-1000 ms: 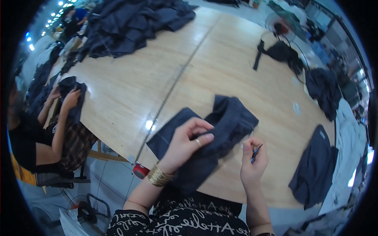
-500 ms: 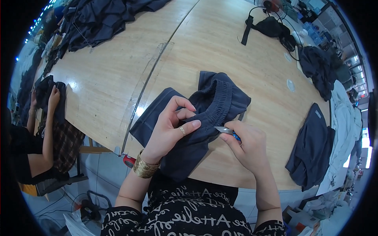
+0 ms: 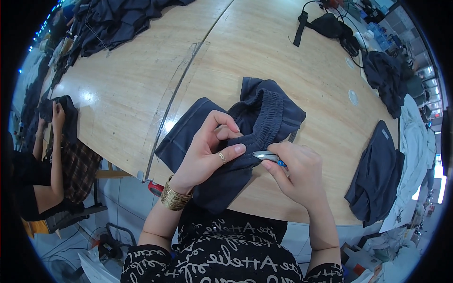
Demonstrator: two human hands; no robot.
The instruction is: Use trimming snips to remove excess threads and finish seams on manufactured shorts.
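A dark navy garment (image 3: 264, 111) with a gathered elastic waistband lies at the near edge of a wooden table (image 3: 141, 89). My left hand (image 3: 210, 151), with a ring and gold bangles, pinches the waistband edge between thumb and fingers. My right hand (image 3: 295, 172) holds a small metal thread snipper (image 3: 266, 156) with a blue handle. Its tips touch the fabric right beside my left thumb.
A folded navy garment (image 3: 375, 174) lies at the table's right end and a pile of dark garments (image 3: 113, 23) at the far left. A black pouch with a strap (image 3: 325, 26) sits far right. Another person (image 3: 47, 155) at the left handles dark cloth.
My right hand has brought the snipper from beside the garment up to the waistband. My left hand shifted its grip to the waistband edge, and the view moved closer.
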